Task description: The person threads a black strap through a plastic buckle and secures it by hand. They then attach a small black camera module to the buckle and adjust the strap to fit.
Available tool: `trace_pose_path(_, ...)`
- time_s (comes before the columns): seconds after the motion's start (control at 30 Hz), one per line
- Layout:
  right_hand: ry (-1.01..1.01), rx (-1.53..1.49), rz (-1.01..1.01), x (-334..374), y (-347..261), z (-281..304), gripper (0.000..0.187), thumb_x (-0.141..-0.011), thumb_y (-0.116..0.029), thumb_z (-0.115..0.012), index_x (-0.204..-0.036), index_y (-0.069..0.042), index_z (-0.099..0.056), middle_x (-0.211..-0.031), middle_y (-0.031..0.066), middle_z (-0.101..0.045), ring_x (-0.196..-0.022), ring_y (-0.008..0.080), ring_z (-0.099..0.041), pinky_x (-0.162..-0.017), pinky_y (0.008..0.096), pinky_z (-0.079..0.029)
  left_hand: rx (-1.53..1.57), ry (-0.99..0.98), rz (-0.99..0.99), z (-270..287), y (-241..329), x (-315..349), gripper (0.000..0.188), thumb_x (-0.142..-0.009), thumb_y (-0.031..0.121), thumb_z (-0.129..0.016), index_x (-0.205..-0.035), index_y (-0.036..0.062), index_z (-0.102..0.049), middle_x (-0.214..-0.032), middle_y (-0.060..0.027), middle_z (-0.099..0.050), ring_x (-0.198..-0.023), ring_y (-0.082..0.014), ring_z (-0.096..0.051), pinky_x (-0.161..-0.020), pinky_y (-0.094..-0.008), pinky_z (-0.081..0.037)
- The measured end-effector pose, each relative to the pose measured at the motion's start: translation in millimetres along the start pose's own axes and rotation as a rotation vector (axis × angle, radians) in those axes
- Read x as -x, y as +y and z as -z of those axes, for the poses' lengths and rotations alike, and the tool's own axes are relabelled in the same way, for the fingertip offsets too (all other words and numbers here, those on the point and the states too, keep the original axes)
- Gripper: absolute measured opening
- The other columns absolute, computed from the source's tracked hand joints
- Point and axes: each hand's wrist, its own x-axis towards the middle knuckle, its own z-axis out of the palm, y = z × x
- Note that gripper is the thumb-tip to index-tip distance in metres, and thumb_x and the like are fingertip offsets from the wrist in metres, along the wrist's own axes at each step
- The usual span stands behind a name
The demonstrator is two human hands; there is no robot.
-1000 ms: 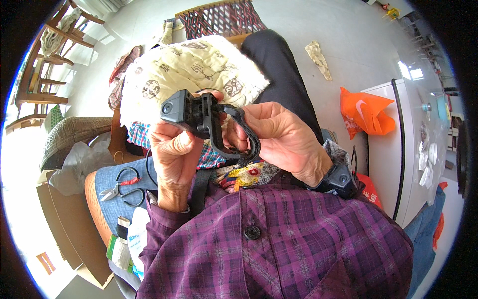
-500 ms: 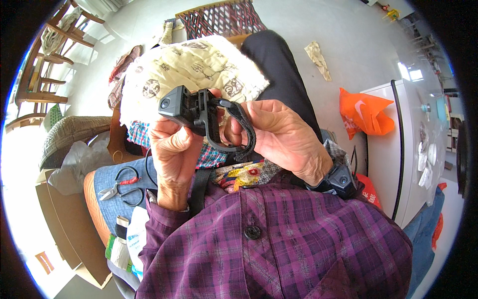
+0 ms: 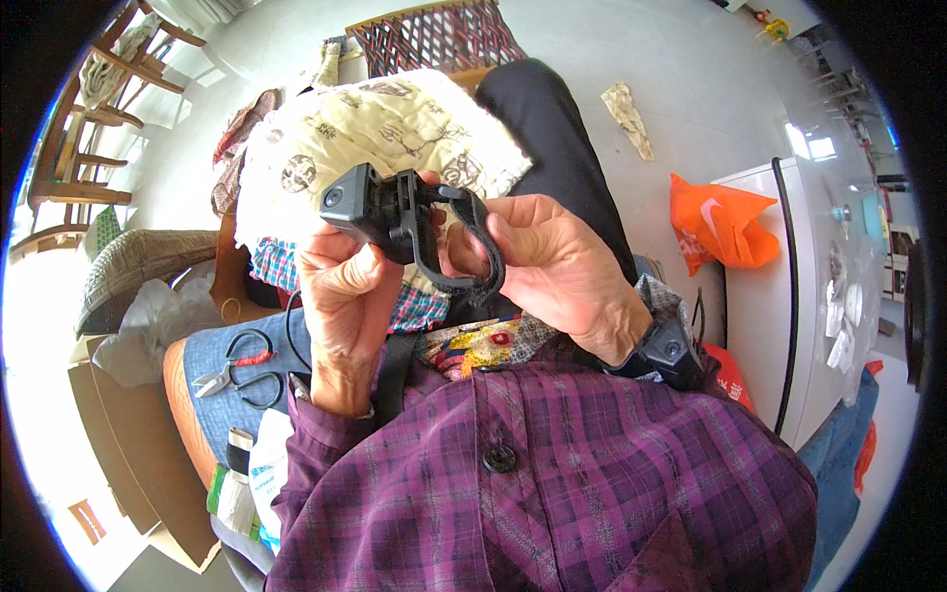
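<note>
In front of my chest, my left hand [image 3: 340, 281] is closed round the body of a small black camera [image 3: 348, 204], its lens facing up and left. A bracket and a black wrist strap [image 3: 493, 255] form a loop on the camera's right side. The upper right of that loop is pinched between the thumb and fingers of my right hand [image 3: 557, 266]; some of those fingertips are hidden behind the strap. A similar black camera [image 3: 676, 353] is strapped on my right wrist. Below the held camera, a cream quilted cloth [image 3: 395, 128] with dark prints covers part of my lap.
Scissors [image 3: 237, 373] with a red wrapping lie on blue denim at my left, beside a cardboard box [image 3: 118, 444]. An orange bag [image 3: 725, 222] leans against a white cabinet [image 3: 755, 326] at right. A woven-strap seat [image 3: 434, 39] stands ahead, wooden chairs [image 3: 84, 192] far left.
The held camera has turned slightly and shifted a little to the right. The strap loop has turned too, showing a wider gap. Both hands keep their hold.
</note>
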Motion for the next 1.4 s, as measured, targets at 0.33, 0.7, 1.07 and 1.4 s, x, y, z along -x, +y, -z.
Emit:
trace_pose_path(0.33,-0.017,-0.174,0.006,-4,5,7,0.025,-0.091,-0.025,-0.064,-0.106,-0.005,-0.064,-0.117,0.0087,-0.063,-0.114,0.0214,-0.055,-0.102,0.0472,-0.039,0.057,0.000,-0.065,8,-3,-7,0.058,-0.077,0.005,-0.075,-0.128,-0.0053,-0.051,-0.126,-0.0185,-0.059,-0.118,-0.0313,-0.056,-0.105,-0.0441,-0.039)
trace_pose_path(0.7,0.022,-0.071,0.078,-7,5,6,0.022,-0.091,-0.023,-0.062,-0.099,-0.003,-0.067,-0.114,0.0129,-0.064,-0.113,0.0259,-0.056,-0.101,0.0485,-0.040,0.045,0.021,-0.069,3,-5,-8,0.057,-0.077,0.004,-0.074,-0.128,-0.0067,-0.051,-0.123,-0.0174,-0.060,-0.117,-0.0293,-0.056,-0.107,-0.0426,-0.037)
trace_pose_path(1.07,0.030,-0.232,0.040,-12,12,17,0.029,-0.085,-0.026,-0.070,-0.105,-0.006,-0.066,-0.125,0.0125,-0.059,-0.117,0.0265,-0.053,-0.103,0.0465,-0.039,0.047,0.039,-0.076,4,-7,-13,0.049,-0.083,0.003,-0.068,-0.129,-0.0038,-0.051,-0.123,-0.0136,-0.061,-0.116,-0.0252,-0.056,-0.103,-0.0402,-0.040)
trace_pose_path(1.4,0.191,-0.197,0.067,-14,9,24,0.039,-0.084,-0.026,-0.072,-0.113,-0.003,-0.062,-0.123,0.0130,-0.059,-0.113,0.0279,-0.054,-0.101,0.0477,-0.041,0.001,0.097,-0.090,-7,-9,-13,0.044,-0.086,0.001,-0.064,-0.127,-0.0028,-0.052,-0.118,-0.0128,-0.062,-0.110,-0.0227,-0.058,-0.097,-0.0419,-0.044)
